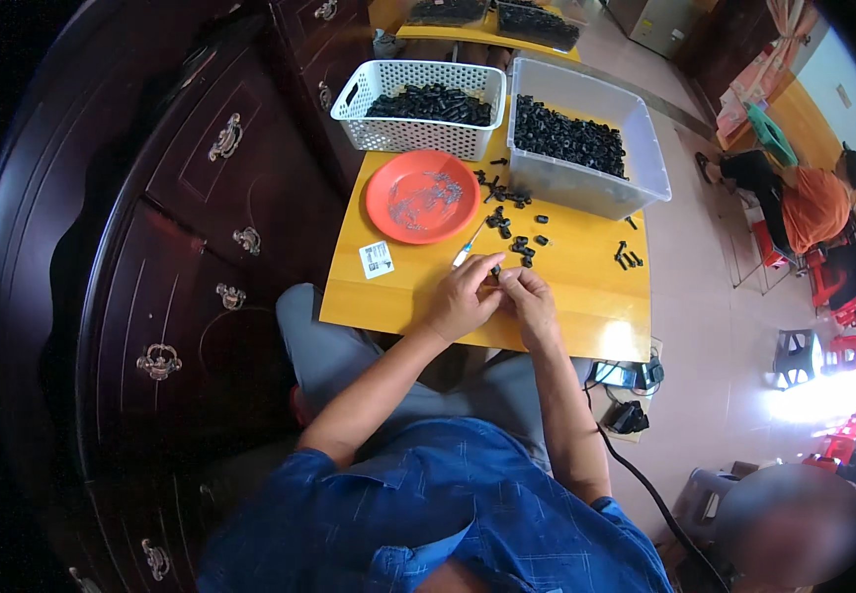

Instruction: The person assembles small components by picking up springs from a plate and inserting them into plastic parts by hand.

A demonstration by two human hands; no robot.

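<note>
My left hand (463, 299) and my right hand (533, 303) meet over the front part of the yellow table (388, 301). Their fingertips are closed around a small black plastic part (495, 272), mostly hidden by the fingers. Just beyond my left hand lies a slim tool with a pale handle (462, 256) and a thin shaft, like a small screwdriver. Several loose short black cylindrical pieces (521, 244) are scattered past my fingertips. Farther left sits a round red plate (377, 203) holding many tiny thin metal pieces.
At the back stand a white perforated basket (349, 127) and a clear plastic bin (650, 163), both full of black parts. A few black pieces (628, 257) lie at the right. A white printed label (376, 260) is at the left. Dark drawers (191, 247) rise on my left; people sit far right.
</note>
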